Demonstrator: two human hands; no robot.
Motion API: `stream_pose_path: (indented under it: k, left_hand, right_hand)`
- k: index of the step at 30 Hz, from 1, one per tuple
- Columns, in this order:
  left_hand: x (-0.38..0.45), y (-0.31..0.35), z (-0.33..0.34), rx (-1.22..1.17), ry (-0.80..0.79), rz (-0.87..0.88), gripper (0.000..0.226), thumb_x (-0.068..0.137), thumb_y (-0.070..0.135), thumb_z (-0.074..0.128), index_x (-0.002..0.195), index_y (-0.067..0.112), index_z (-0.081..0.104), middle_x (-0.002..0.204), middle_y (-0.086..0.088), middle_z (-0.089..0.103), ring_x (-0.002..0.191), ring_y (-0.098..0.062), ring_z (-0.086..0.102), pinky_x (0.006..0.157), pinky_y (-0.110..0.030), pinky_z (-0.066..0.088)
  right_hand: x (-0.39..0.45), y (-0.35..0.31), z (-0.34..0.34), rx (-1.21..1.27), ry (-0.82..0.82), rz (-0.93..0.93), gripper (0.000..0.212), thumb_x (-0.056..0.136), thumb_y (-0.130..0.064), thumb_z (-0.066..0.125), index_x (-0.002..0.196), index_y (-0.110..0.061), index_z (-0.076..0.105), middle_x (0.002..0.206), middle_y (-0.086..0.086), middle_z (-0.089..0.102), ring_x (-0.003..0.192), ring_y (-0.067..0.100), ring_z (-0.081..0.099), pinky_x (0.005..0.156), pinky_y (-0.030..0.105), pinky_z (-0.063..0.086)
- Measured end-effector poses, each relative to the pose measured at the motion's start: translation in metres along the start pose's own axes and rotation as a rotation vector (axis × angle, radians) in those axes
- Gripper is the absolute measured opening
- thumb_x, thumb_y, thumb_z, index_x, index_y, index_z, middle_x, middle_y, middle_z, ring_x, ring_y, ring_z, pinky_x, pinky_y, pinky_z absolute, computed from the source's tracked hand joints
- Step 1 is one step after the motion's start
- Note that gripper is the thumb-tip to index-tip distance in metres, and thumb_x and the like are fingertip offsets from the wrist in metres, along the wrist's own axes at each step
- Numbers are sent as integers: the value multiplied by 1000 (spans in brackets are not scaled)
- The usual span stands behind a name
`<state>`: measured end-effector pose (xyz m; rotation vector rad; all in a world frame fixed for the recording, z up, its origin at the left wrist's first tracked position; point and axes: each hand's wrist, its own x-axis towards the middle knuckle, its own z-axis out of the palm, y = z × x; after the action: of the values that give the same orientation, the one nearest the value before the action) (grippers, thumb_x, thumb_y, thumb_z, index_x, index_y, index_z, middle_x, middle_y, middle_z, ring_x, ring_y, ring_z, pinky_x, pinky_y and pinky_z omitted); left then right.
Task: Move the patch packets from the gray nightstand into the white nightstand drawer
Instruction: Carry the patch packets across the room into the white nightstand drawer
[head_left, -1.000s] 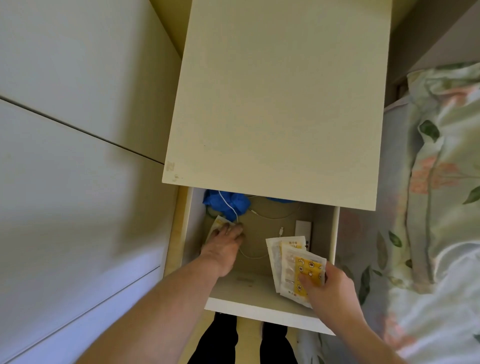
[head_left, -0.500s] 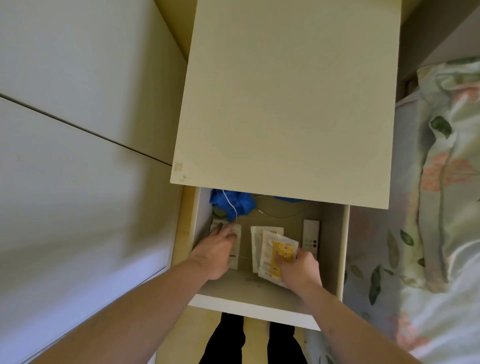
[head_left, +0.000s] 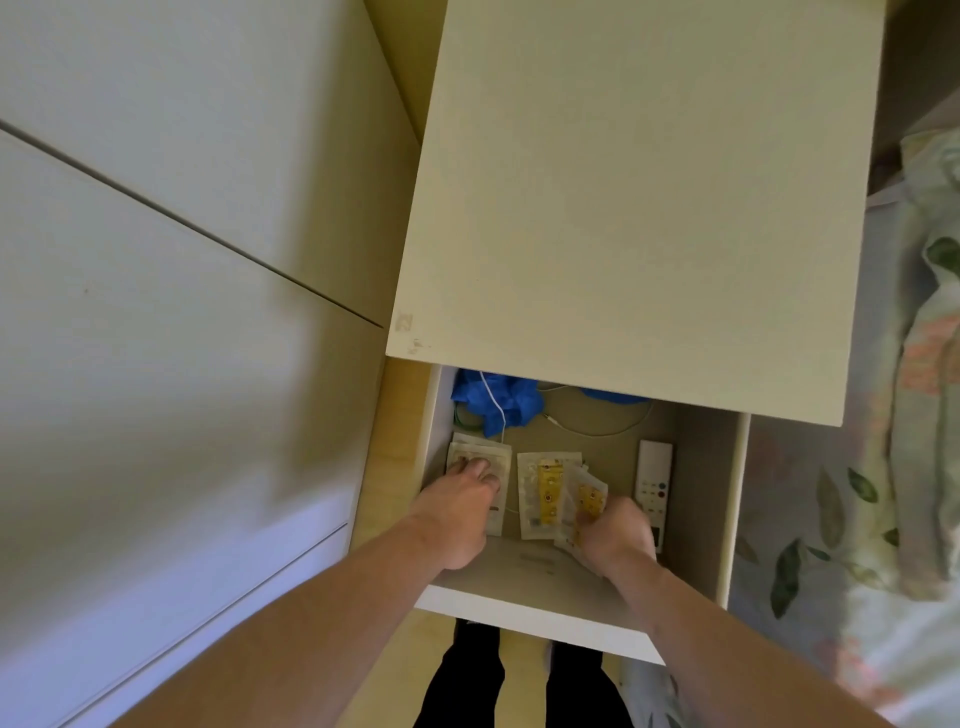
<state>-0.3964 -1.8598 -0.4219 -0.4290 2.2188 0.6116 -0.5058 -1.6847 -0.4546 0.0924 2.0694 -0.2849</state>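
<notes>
inside the drawer (head_left: 696, 519), both hands (head_left: 615, 535) cover packets (head_left: 543, 493), grips hidden.

Right hand (head_left: 615, 535) lowered yellow packets (head_left: 566, 496) into drawer (head_left: 535, 618).

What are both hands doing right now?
Left hand: open, fingers resting flat on the left packet.
Right hand: curled, holding the yellow-patch packet.

Left hand (head_left: 462, 512) and right hand (head_left: 615, 535) press patch packets (head_left: 545, 493) inside the drawer (head_left: 540, 618).
</notes>
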Motion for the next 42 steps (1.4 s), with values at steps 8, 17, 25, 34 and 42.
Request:
stream_pose_path:
  k: [8, 17, 25, 34, 42]
  left_hand:
    - [0, 0, -5, -14, -3, -7, 75, 88, 4, 65, 156, 20, 34, 161, 0, 28, 148, -23, 28, 121, -41, 33]
    - [-29, 11, -20, -62, 7, -34, 73, 84, -4, 62, 151, 19, 42, 160, 0, 30, 145, -23, 33, 120, -36, 35]
    - [-141, 66, -87, -185, 96, -33, 62, 88, -3, 54, 145, 22, 49, 160, 4, 30, 146, -17, 32, 117, -29, 34]
    - [-301, 154, -172, -183, 230, 150, 53, 99, 13, 49, 149, 31, 42, 165, 11, 15, 153, -15, 20, 124, -34, 26]
    - [-375, 206, -213, 55, 210, 448, 51, 101, 27, 52, 150, 33, 39, 166, 11, 14, 154, -16, 15, 125, -43, 23]
  right_hand:
    - [6, -24, 9, 37, -23, -47, 20, 96, -9, 61, 110, -22, 57, 100, 1, 66, 87, 19, 63, 69, 28, 51]
    - [-44, -10, -3, 27, -23, -82, 74, 86, -2, 68, 150, -25, 40, 131, 5, 57, 122, 24, 57, 104, 38, 52]
    - [-183, -7, -103, -11, -53, -257, 82, 85, 15, 47, 156, -26, 34, 158, -4, 34, 138, 21, 46, 104, 31, 49]
    - [-372, 25, -205, 104, 234, -359, 61, 98, -5, 48, 153, -27, 38, 160, -8, 33, 140, 16, 44, 105, 27, 38]
    - [-516, 80, -197, 340, 511, -299, 57, 100, -7, 50, 152, -28, 39, 162, -9, 30, 148, 16, 34, 111, 23, 29]
